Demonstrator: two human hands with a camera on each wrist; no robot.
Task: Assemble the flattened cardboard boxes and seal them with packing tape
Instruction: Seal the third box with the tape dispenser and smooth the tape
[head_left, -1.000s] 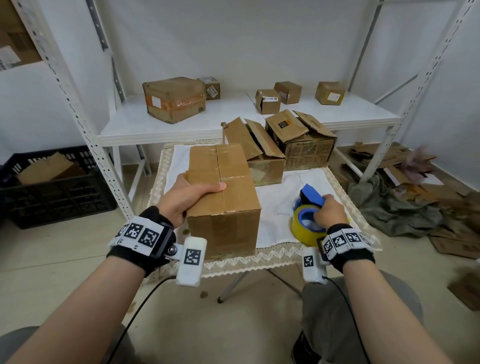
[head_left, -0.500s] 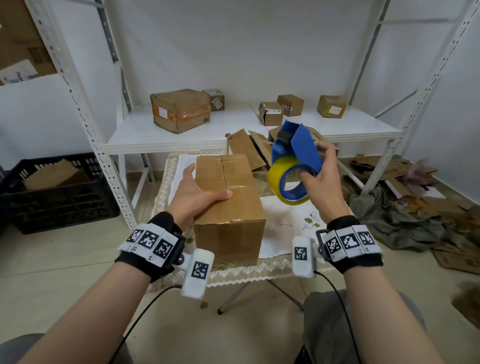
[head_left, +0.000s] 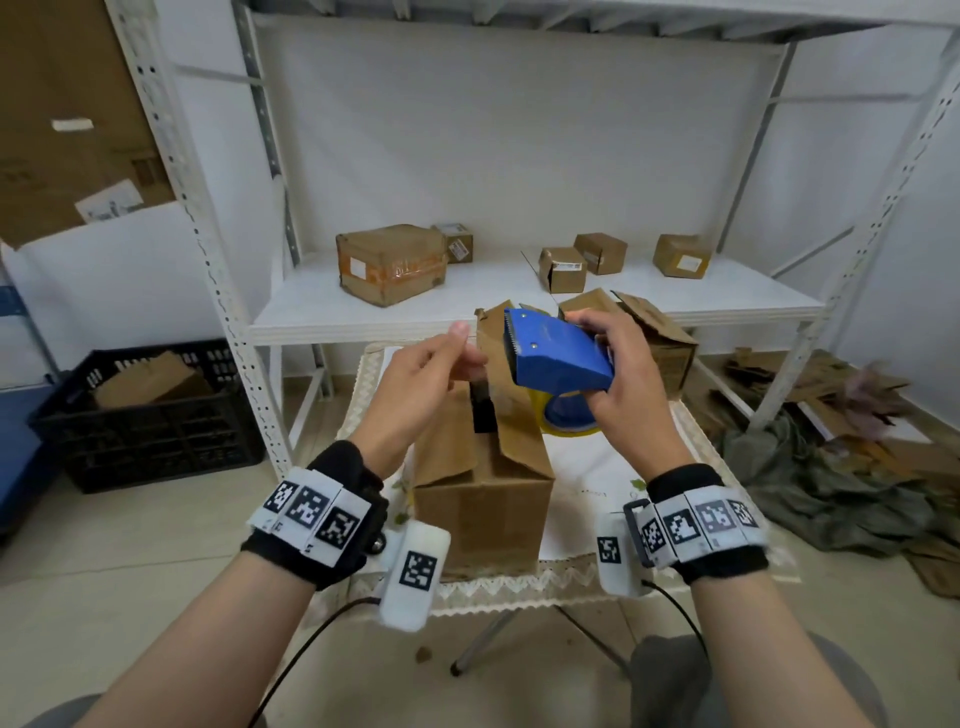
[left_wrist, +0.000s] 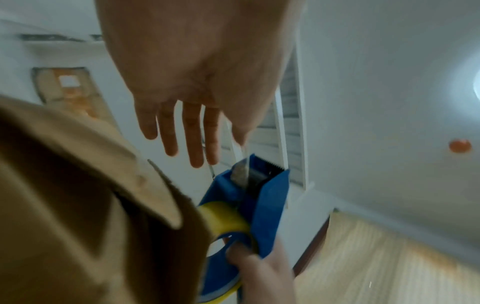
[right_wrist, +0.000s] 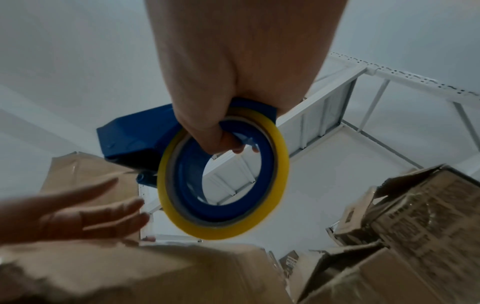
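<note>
- Blue tape dispenser (head_left: 558, 358), clamped in right hand (head_left: 618, 379), hangs above cardboard box (head_left: 483, 467) on table (head_left: 597, 467).
- Left hand (head_left: 415, 384): fingers straight, holding nothing, beside the cutter.
- Step: finding tape end.
- Next: pinch it, anchor across box seam.

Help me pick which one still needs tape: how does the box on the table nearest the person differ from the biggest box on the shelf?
The table box has its top flaps lifted, with a dark gap between them; the shelf box is closed. The shelf box carries orange tape and a white label; the table box's near side shows neither. Both are brown cardboard.
</note>
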